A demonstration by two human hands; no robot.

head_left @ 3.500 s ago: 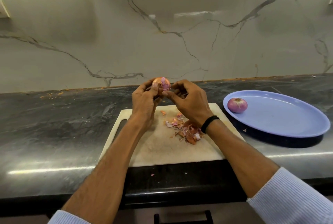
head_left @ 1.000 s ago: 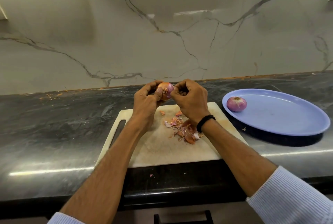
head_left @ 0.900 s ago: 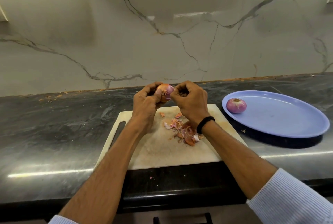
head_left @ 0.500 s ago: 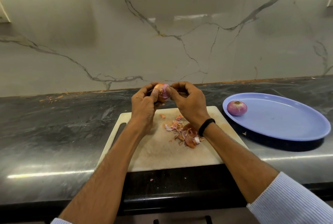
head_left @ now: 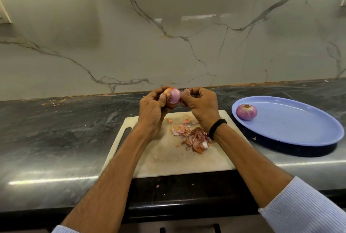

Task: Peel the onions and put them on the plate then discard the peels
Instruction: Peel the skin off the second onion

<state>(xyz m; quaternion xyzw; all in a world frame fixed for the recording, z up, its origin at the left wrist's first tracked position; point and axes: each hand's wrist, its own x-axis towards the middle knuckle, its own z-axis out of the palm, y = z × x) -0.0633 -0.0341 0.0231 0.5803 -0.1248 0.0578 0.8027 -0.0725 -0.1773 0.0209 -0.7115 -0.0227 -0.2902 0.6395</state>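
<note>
A partly peeled onion (head_left: 173, 97), purple with some orange skin left on its left side, is held above the far edge of the white cutting board (head_left: 168, 157). My left hand (head_left: 151, 113) grips it with curled fingers and the thumb on its front. My right hand (head_left: 201, 105) pinches a strip of skin at the onion's right side. A pile of onion peels (head_left: 192, 137) lies on the board below my right wrist. One peeled onion (head_left: 246, 112) sits at the left end of the blue oval plate (head_left: 299, 131).
The board lies on a dark stone counter (head_left: 56, 135) with a marble wall behind. The plate stands to the right of the board. Small peel scraps lie on the counter's front edge (head_left: 157, 186) and near the plate (head_left: 254, 138).
More purple flesh shows on the onion than before. My right hand has shifted a little to the right, pulling skin away from the onion. The left hand keeps its grip.
</note>
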